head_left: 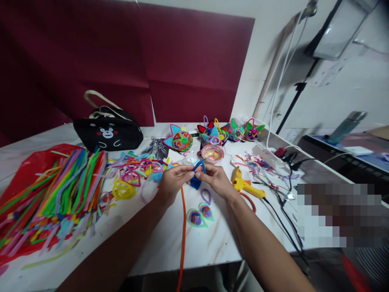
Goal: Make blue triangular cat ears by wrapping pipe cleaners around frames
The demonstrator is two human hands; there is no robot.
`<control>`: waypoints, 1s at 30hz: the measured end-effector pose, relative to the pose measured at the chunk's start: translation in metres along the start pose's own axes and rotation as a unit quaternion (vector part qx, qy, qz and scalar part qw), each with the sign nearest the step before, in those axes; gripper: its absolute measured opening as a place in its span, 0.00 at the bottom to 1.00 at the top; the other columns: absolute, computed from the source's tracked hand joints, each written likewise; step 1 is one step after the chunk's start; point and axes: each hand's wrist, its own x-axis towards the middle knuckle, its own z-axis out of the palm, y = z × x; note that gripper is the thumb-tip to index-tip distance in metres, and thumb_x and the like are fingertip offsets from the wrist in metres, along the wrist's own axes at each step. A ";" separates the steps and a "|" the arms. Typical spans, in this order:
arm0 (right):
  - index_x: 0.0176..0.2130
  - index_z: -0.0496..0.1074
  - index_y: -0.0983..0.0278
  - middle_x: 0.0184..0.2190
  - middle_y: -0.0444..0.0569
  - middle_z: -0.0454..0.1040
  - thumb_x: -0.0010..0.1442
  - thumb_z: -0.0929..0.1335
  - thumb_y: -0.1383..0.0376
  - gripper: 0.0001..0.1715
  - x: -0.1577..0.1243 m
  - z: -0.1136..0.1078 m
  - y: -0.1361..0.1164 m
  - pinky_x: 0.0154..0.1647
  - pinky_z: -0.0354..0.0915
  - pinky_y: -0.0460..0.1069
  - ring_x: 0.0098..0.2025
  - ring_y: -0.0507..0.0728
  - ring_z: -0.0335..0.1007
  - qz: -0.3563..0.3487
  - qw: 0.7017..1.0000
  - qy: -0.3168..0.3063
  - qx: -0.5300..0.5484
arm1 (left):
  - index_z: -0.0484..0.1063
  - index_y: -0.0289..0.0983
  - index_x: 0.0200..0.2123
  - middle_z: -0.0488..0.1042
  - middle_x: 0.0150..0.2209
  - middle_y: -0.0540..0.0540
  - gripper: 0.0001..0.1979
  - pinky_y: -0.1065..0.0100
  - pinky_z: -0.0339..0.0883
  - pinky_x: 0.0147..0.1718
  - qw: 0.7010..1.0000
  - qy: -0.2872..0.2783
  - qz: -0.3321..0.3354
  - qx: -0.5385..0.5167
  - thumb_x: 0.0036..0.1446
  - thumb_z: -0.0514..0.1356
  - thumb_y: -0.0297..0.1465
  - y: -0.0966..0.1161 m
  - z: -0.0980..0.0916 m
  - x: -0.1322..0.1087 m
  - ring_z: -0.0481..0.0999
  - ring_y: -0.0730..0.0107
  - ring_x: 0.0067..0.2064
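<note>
My left hand (173,178) and my right hand (214,179) meet over the middle of the white table (170,243). Both pinch a blue pipe cleaner (198,172) bent into a loop between the fingertips. A long orange pipe cleaner (183,235) hangs down from under my left hand past the table's front edge. Just below my hands lie a purple teardrop loop (206,196) and two finished teardrop eye pieces (200,214).
A big pile of coloured pipe cleaners (57,190) lies on red plastic at the left. A black bear bag (107,132) stands behind it. Several finished cat-face ornaments (212,134) and a small bowl (212,153) sit at the back. A yellow glue gun (243,183) and cables lie right.
</note>
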 end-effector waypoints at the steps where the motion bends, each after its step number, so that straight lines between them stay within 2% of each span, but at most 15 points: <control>1: 0.31 0.73 0.64 0.27 0.43 0.71 0.45 0.74 0.56 0.16 0.000 0.000 0.000 0.33 0.63 0.47 0.29 0.51 0.65 -0.002 1.000 0.001 -0.001 | 0.77 0.33 0.35 0.78 0.29 0.46 0.16 0.73 0.65 0.26 1.000 0.002 -0.005 -0.012 0.39 0.70 0.32 -0.001 0.001 0.000 0.71 0.75 0.26; 8: 0.30 0.72 0.65 0.26 0.43 0.70 0.47 0.73 0.56 0.15 0.001 -0.001 0.002 0.32 0.62 0.47 0.29 0.51 0.64 -0.012 1.000 -0.005 -0.010 | 0.77 0.33 0.35 0.78 0.28 0.47 0.17 0.72 0.67 0.30 0.999 0.018 -0.022 -0.044 0.38 0.70 0.31 -0.007 0.002 -0.002 0.72 0.76 0.27; 18: 0.28 0.71 0.65 0.25 0.43 0.69 0.49 0.71 0.54 0.16 0.002 -0.001 0.009 0.31 0.61 0.47 0.29 0.51 0.63 -0.020 0.999 -0.003 -0.038 | 0.77 0.33 0.30 0.78 0.27 0.47 0.11 0.71 0.68 0.28 0.998 0.059 0.017 0.001 0.40 0.68 0.30 -0.012 0.007 -0.003 0.73 0.73 0.25; 25: 0.30 0.71 0.64 0.23 0.42 0.67 0.47 0.73 0.56 0.16 0.003 -0.001 0.016 0.28 0.60 0.46 0.26 0.50 0.61 -0.035 0.996 0.041 -0.072 | 0.77 0.34 0.30 0.78 0.27 0.47 0.09 0.70 0.68 0.28 0.996 0.078 0.031 0.034 0.43 0.66 0.31 -0.015 0.008 -0.003 0.73 0.71 0.25; 30: 0.34 0.69 0.64 0.24 0.41 0.68 0.42 0.76 0.59 0.20 0.003 0.003 0.012 0.28 0.60 0.46 0.25 0.49 0.61 -0.038 0.996 0.073 -0.046 | 0.77 0.35 0.32 0.78 0.28 0.48 0.09 0.71 0.68 0.28 0.995 0.076 0.047 0.038 0.45 0.65 0.31 -0.019 0.005 -0.001 0.74 0.71 0.27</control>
